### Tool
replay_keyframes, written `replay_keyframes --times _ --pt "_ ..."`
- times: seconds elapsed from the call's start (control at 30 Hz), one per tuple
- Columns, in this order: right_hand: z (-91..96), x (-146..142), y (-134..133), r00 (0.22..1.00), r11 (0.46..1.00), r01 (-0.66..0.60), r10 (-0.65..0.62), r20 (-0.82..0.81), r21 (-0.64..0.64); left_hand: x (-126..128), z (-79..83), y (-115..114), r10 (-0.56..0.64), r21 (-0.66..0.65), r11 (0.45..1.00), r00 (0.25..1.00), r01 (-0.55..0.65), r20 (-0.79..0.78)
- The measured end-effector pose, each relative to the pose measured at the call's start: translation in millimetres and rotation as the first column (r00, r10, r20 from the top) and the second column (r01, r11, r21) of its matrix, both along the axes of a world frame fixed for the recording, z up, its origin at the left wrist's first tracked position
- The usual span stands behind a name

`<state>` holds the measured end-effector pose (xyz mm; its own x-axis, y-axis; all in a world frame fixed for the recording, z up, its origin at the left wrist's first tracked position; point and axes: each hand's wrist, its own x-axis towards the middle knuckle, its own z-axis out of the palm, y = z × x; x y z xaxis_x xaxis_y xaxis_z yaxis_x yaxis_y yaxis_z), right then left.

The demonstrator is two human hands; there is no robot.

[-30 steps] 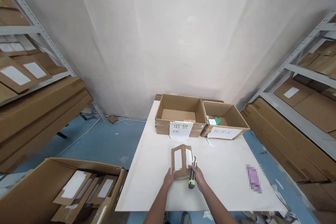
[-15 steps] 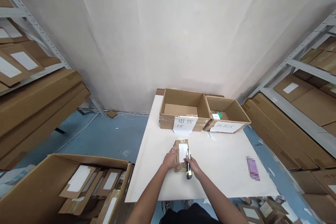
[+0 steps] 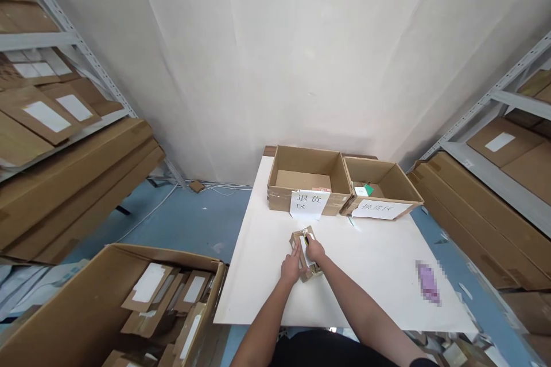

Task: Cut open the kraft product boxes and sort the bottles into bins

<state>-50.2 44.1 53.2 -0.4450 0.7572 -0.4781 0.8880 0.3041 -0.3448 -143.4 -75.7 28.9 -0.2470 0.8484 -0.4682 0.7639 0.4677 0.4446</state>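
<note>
A small cardboard box with a white label and clear tape lies slightly turned on the white table. My left hand grips its left side near the close end, fingers along the edge and thumb over the label. In my right hand is a utility knife, yellow and black. Its front end is over the far part of the box top. Most of the handle is hidden by my fingers, and I cannot tell whether the blade cuts the tape.
Two open cartons, a left one and a right one, stand at the table's back with handwritten signs. A blurred purple item lies at right. A large carton of parcels stands at lower left. Shelves flank both sides.
My right hand has moved the knife from the box's near right side to its far end. The box has turned, and the view has shifted left.
</note>
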Motion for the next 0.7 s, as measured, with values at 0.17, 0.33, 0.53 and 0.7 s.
replay_keyframes --times 0.17,0.33,0.53,0.7 --pt "-0.8 -2 -3 0.999 1.0 -0.015 0.016 0.028 -0.012 0 0.1 1 0.019 -0.009 1.0 1.0 -0.019 -0.019" --pt "12.1 10 -7 0.994 0.996 -0.065 0.07 0.079 -0.059 -3 -1.4 -1 -0.013 -0.004 1.0 0.999 0.013 -0.046" --pt "18.3 51 -34 0.995 0.976 -0.026 0.045 0.085 -0.215 -3 3.6 -1 -0.025 0.013 1.0 0.994 0.027 -0.106" --pt "9.1 86 -62 0.983 0.951 0.156 -0.176 -0.052 -0.266 -2 11.0 0 -0.032 0.008 0.999 0.989 0.034 -0.145"
